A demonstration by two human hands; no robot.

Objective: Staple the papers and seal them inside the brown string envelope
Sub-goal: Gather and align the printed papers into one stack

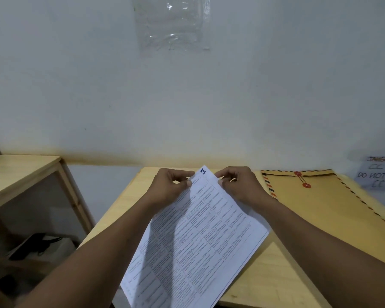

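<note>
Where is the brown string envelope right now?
The brown string envelope lies flat on the wooden table, right of the papers and beside the right hand, untouched.

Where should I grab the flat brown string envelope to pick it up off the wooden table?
Take the brown string envelope by its long left edge, nearest the right hand. It lies flat on the light wooden table with the flap and red string buttons at the far end, so probably slide fingers under that striped edge and lift.
</note>
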